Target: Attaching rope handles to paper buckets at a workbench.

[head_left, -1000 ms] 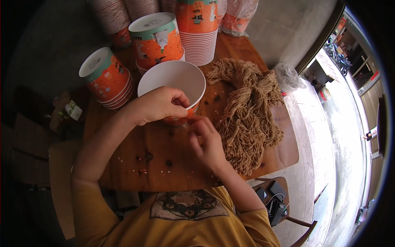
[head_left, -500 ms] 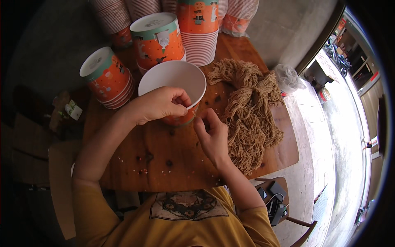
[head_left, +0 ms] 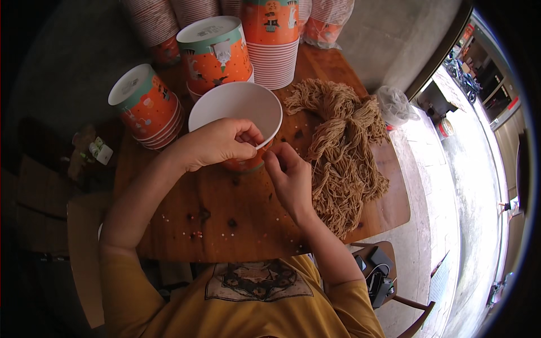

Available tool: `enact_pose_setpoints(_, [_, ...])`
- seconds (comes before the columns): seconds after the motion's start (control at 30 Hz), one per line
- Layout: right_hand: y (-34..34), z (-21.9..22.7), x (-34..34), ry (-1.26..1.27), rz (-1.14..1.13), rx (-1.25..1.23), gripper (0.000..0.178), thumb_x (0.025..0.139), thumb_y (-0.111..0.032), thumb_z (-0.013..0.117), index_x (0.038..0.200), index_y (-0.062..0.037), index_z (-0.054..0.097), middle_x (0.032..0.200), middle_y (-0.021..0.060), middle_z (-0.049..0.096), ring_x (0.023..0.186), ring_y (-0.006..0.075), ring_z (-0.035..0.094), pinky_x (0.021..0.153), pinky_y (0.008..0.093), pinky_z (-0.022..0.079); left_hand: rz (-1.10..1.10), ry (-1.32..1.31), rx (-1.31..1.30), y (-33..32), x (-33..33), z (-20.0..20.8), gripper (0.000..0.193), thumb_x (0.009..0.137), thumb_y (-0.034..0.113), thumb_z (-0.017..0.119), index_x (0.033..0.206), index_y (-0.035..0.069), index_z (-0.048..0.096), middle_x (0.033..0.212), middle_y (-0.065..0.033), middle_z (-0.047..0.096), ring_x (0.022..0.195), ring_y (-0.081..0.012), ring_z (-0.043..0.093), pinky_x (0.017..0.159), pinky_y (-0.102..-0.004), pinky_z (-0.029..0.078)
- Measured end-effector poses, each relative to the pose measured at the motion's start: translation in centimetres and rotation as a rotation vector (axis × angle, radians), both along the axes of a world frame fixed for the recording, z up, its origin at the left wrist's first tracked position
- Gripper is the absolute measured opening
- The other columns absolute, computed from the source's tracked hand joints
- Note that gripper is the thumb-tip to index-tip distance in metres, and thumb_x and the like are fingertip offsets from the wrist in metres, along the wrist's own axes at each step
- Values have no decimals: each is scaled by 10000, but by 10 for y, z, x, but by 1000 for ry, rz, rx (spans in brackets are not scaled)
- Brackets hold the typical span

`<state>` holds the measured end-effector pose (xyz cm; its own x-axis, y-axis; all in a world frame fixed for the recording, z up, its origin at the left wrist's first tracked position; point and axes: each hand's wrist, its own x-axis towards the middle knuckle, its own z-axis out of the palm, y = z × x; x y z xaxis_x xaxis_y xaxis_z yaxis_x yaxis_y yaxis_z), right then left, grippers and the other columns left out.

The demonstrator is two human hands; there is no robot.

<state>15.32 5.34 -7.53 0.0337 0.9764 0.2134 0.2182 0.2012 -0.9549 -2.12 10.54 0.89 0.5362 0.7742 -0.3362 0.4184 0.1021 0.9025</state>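
Note:
An orange paper bucket point(head_left: 234, 101) with a white inside stands upright on the wooden table point(head_left: 220, 214), its mouth facing up. My left hand point(head_left: 222, 143) is closed on its near right rim, fingers curled over the edge. Just right of that, beside the bucket's outer wall, my right hand point(head_left: 291, 179) is closed in a pinch of thumb and forefinger. Whatever lies between those fingertips is too small to make out. To the right of my right hand is a bundle of tan twisted cord point(head_left: 344, 163), gathered near its upper part.
Upside-down bucket stacks stand at the left point(head_left: 149, 107), behind the bucket point(head_left: 217, 59) and farther back point(head_left: 271, 65). Plastic-wrapped stacks point(head_left: 327, 25) line the wall. A clear plastic bag point(head_left: 393, 107) sits beyond the cord. Small pale dots point(head_left: 194, 234) speckle the near tabletop. A chair point(head_left: 389, 259) holds dark devices.
My right hand has shifted slightly up and left, bringing its fingertips closer to the bucket's rim. My left hand keeps its hold there.

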Motion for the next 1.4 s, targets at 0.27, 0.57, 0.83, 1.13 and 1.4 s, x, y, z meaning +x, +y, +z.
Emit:
enact_pose_setpoints(0.27, [2,2,-2,11,12,-26,156,915,-156,608,868,-8,613,623,-26,519,607,28,435,563,222,392,-5,-5,-31,0,-2,0,331,887,96,617,1188,-32,566,1049,-67,603,958,-113,585,854,-244,495])
enact_pose_setpoints(0.57, [6,2,-4,17,13,-19,155,930,-148,593,888,-1,621,651,-29,549,621,23,444,574,219,396,-12,49,26,8,-1,-8,236,968,138,562,1147,-12,598,1022,-26,633,921,-73,577,820,-222,484])
enact_pose_setpoints(0.83, [7,2,-3,-11,43,-36,165,926,-169,596,901,-6,598,678,129,634,590,165,597,601,307,481,-74,156,148,16,3,-17,181,959,155,562,1021,-5,617,932,-40,643,844,-97,569,755,-257,479])
enact_pose_setpoints(1.13, [9,7,21,46,103,-8,183,991,-188,509,1056,-18,530,772,132,643,652,186,608,615,320,473,-43,332,913,16,-1,-28,97,951,107,502,923,14,494,893,-118,573,854,-269,575,782,-347,464])
enact_pose_setpoints(1.4, [21,37,29,-136,124,128,135,937,-133,570,1011,-26,534,678,131,616,601,240,619,576,334,474,115,167,673,12,1,-10,91,974,111,495,930,32,487,836,-63,576,754,-154,561,709,-298,477])
